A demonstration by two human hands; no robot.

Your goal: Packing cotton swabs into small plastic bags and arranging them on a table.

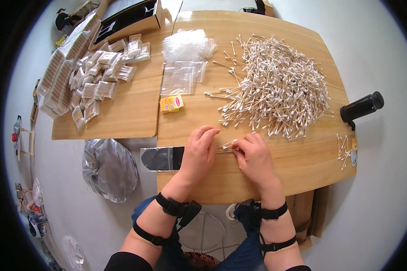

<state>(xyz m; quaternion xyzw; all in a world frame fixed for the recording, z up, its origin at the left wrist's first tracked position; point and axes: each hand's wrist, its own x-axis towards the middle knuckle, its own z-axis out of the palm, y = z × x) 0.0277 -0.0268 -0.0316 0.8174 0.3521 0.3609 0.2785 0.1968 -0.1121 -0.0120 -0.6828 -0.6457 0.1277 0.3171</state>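
Observation:
Several cotton swabs [226,147] with white tips and pale wooden sticks span the gap between my hands, above the table's near edge. My right hand [256,156] pinches their right ends between thumb and fingertips. Curled around their left ends is my left hand [201,151], whose palm side is hidden. A clear plastic sleeve with a black insert [160,159] lies beside my left hand, partly beneath it and jutting past the table edge. Beyond my right hand rises a large loose pile of cotton swabs [285,86].
Clear zip bags [185,49] and a small yellow box [172,104] lie ahead. Filled swab packets [106,67] crowd the left table near an open carton [131,20]. A black cylinder [362,107] stands at the right edge. A grey bag [109,169] sits below left.

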